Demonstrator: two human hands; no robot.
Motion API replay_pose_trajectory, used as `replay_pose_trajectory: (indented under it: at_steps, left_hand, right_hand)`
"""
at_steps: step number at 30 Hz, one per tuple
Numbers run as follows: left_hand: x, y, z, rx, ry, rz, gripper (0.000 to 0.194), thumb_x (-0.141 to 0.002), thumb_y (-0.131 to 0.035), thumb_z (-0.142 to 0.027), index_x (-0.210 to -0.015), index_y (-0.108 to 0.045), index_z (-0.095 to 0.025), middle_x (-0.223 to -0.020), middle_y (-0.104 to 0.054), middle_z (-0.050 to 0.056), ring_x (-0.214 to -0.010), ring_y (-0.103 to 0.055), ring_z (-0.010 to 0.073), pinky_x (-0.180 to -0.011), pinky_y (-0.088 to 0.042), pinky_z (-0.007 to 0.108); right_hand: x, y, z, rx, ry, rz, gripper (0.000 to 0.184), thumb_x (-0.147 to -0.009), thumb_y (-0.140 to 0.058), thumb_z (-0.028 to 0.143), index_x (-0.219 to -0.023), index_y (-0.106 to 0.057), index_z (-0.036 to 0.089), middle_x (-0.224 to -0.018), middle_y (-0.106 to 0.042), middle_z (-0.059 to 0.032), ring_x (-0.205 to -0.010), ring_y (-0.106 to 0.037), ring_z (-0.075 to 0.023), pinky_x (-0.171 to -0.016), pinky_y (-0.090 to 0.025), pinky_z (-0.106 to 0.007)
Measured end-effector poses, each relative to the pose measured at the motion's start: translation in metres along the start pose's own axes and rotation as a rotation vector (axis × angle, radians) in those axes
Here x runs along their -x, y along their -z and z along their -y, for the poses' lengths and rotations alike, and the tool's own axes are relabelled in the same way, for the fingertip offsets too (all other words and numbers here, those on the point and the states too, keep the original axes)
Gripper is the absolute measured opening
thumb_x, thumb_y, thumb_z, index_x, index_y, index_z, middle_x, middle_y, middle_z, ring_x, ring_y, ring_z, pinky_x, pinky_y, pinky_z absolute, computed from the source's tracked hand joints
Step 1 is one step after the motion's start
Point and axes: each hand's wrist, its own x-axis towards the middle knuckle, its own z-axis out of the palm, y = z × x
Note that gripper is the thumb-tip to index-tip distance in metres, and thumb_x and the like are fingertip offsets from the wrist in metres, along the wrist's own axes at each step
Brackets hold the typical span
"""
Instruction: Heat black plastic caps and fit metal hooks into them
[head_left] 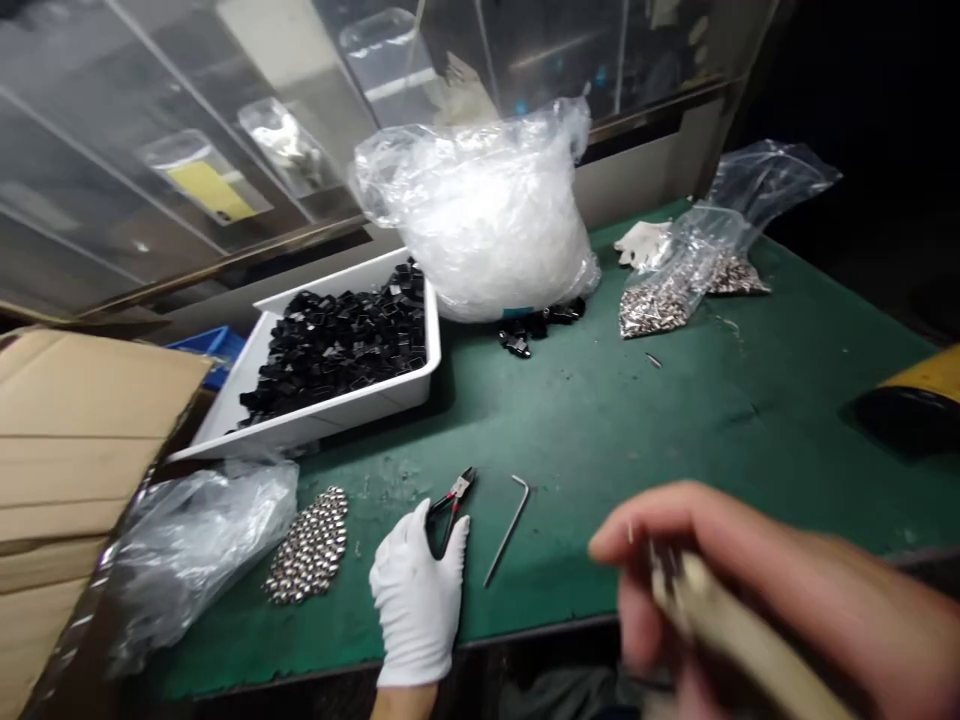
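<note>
My left hand (416, 595), in a white glove, lies low at the table's front edge. Its fingers and thumb are around the red-and-black handles of the diagonal cutters (463, 484), whose jaws point away from me. Just right of them lies a hex key (510, 530). At the lower right, close to the camera, my bare right hand (757, 590) is closed on a long tan object (739, 625) with a pale, metallic-looking end. Motion blur hides what kind of thing it is. A patch of small shiny metal pieces (309, 548) lies left of the gloved hand.
A white tray (375, 398) of black parts stands at the back left, beside a big bag of white material (495, 220). Bags of small metal parts (656, 305) lie farther right. A cardboard box (82, 430) and clear plastic bag (210, 550) flank the left side.
</note>
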Motion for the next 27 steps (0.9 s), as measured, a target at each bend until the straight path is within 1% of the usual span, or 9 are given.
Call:
replay_pose_trajectory:
  at_steps: [1, 3, 6, 9, 12, 14, 17, 22, 27]
  left_hand:
    - [0.001, -0.002, 0.0, -0.015, -0.001, -0.031, 0.059, -0.091, -0.055, -0.057, -0.129, -0.059, -0.011, -0.119, -0.068, 0.019, -0.109, -0.063, 0.0358, -0.097, -0.047, 0.049]
    - [0.001, -0.005, 0.0, -0.052, -0.016, -0.062, 0.057, -0.092, -0.056, -0.056, -0.127, -0.06, -0.012, -0.116, -0.069, 0.016, -0.107, -0.063, 0.0337, -0.094, -0.048, 0.046]
    - [0.002, -0.007, 0.001, -0.068, -0.014, -0.079, 0.053, -0.092, -0.058, -0.053, -0.127, -0.059, -0.013, -0.116, -0.069, 0.015, -0.106, -0.063, 0.0328, -0.092, -0.047, 0.044]
    - [0.004, -0.008, 0.003, -0.06, 0.006, -0.099, 0.052, -0.092, -0.059, -0.052, -0.126, -0.06, -0.013, -0.117, -0.068, 0.015, -0.107, -0.062, 0.0331, -0.092, -0.046, 0.044]
    - [0.006, -0.011, 0.004, -0.057, 0.023, -0.122, 0.051, -0.091, -0.06, -0.051, -0.125, -0.062, -0.014, -0.117, -0.068, 0.015, -0.107, -0.062, 0.0335, -0.093, -0.045, 0.045]
    - [0.006, -0.012, 0.004, -0.054, 0.03, -0.134, 0.049, -0.091, -0.06, -0.051, -0.124, -0.063, -0.013, -0.117, -0.068, 0.015, -0.106, -0.062, 0.0334, -0.092, -0.045, 0.045]
    - [0.005, -0.012, 0.005, -0.044, 0.032, -0.147, 0.048, -0.091, -0.06, -0.05, -0.123, -0.064, -0.014, -0.116, -0.069, 0.015, -0.105, -0.063, 0.0325, -0.092, -0.045, 0.043]
    - [0.006, -0.012, 0.007, -0.05, 0.041, -0.17, 0.045, -0.091, -0.059, -0.048, -0.119, -0.066, -0.013, -0.112, -0.071, 0.015, -0.102, -0.065, 0.032, -0.089, -0.046, 0.043]
    - [0.009, -0.019, 0.009, -0.067, 0.06, -0.227, 0.042, -0.091, -0.06, -0.046, -0.117, -0.068, -0.014, -0.109, -0.071, 0.015, -0.1, -0.065, 0.0325, -0.087, -0.046, 0.043]
  right_hand:
    - [-0.005, -0.001, -0.021, 0.121, -0.062, -0.019, 0.019, -0.095, -0.055, 0.043, -0.111, -0.059, 0.033, -0.08, -0.071, 0.003, -0.065, -0.068, -0.0174, -0.055, -0.051, -0.025]
    - [-0.016, -0.002, -0.075, 0.44, -0.177, -0.082, 0.027, -0.102, -0.039, 0.044, -0.096, -0.06, 0.027, -0.085, -0.07, -0.0016, -0.073, -0.067, -0.0206, -0.061, -0.051, -0.031]
    - [-0.02, 0.005, -0.155, 0.896, -0.151, -0.253, 0.035, -0.101, -0.032, 0.042, -0.106, -0.061, 0.022, -0.094, -0.068, -0.0086, -0.084, -0.066, -0.0287, -0.065, -0.049, -0.039]
    - [-0.016, 0.02, -0.193, 1.006, -0.119, -0.316, 0.047, -0.1, -0.029, 0.042, -0.114, -0.064, 0.014, -0.105, -0.067, -0.0189, -0.103, -0.062, -0.0392, -0.086, -0.047, -0.056]
    - [-0.034, 0.022, -0.185, 1.022, -0.072, -0.351, 0.057, -0.098, -0.038, 0.052, -0.125, -0.062, 0.007, -0.132, -0.056, -0.0278, -0.127, -0.047, -0.048, -0.102, -0.032, -0.071]
    - [-0.067, 0.012, -0.166, 0.98, -0.018, -0.32, 0.057, -0.098, -0.045, 0.055, -0.131, -0.059, 0.012, -0.14, -0.053, -0.0227, -0.131, -0.047, -0.0406, -0.105, -0.038, -0.061]
    - [-0.143, -0.016, -0.136, 0.881, 0.032, -0.298, 0.045, -0.102, -0.048, 0.048, -0.136, -0.055, 0.019, -0.133, -0.06, -0.0127, -0.117, -0.06, -0.0238, -0.096, -0.052, -0.037]
    - [-0.252, -0.059, -0.109, 0.831, -0.047, -0.38, 0.038, -0.099, -0.062, 0.04, -0.128, -0.059, 0.016, -0.127, -0.06, -0.011, -0.111, -0.061, -0.0259, -0.094, -0.053, -0.048]
    - [-0.269, -0.065, -0.115, 0.807, -0.114, -0.398, 0.031, -0.1, -0.062, 0.035, -0.123, -0.062, 0.015, -0.122, -0.062, -0.0098, -0.106, -0.063, -0.0238, -0.091, -0.056, -0.045]
